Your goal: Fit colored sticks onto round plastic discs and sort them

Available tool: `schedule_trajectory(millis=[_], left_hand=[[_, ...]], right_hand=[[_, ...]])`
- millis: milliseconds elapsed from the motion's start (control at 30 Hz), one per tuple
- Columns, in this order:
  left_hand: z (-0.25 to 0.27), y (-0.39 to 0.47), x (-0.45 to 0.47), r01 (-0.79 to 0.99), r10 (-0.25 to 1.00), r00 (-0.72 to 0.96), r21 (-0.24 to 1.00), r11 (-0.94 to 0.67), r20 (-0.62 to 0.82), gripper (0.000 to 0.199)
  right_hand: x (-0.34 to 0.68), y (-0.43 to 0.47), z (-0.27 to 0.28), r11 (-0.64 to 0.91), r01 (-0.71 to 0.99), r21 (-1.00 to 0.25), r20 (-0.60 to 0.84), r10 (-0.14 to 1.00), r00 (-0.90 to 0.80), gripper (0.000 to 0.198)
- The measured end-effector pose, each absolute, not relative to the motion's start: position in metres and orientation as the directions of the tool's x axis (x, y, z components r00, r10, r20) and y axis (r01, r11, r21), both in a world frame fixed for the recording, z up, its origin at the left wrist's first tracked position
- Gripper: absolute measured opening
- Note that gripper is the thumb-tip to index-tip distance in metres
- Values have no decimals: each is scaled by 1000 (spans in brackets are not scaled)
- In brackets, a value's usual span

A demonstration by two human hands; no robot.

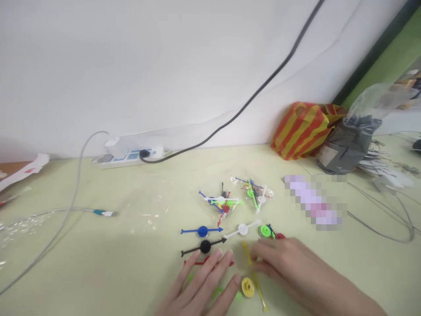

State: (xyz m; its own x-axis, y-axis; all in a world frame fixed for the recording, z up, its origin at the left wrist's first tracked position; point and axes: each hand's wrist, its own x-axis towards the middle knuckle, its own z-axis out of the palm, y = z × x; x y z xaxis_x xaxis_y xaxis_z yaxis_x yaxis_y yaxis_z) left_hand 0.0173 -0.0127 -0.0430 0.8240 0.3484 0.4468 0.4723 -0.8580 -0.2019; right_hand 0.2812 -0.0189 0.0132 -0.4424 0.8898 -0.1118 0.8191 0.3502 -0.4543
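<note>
My left hand (207,283) lies with its fingers spread over a red arrow spinner (208,262) and some light green pieces, which it partly covers. The fingers of my right hand (284,261) are closed at the side of a yellow arrow pointer (255,276), gripping it near its upper half. Between the hands sits a round yellow spinner base (247,287), apart from the pointer. Blue (202,231), black (205,246) and white (243,229) arrow spinners lie above the left fingertips. A green round piece (265,231) and a red piece (280,236) sit beyond my right hand.
Two clear bags of mixed spinners (223,201) (255,193) lie behind. A power strip (131,157) stands by the wall with a black cord (230,120). At left runs a grey cable (77,184). A striped bag (301,131) and a grey bag (344,147) stand back right.
</note>
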Motion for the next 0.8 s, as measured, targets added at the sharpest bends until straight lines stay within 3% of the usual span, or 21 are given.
schedule_trajectory(millis=[67,267,433,633,800], left_hand=[[-38,-16,20,475,354,824,-198,-858,442,45],[-25,-32,31,472,366,849,-238,-849,380,48],[-30,-33,34,505,427,827,-149,-850,366,53],[-32,-30,36,496,459,839,-64,-866,290,54],[-25,-41,43,496,472,850,-53,-867,235,57]], right_hand=[[286,-19,21,310,840,-445,-98,916,-390,20],[280,-22,17,383,805,-453,-123,867,-482,15],[274,-23,9,348,845,-407,-121,896,-427,16],[286,-13,6,348,745,-569,-126,859,-497,12],[289,-11,8,382,728,-569,-68,861,-505,10]])
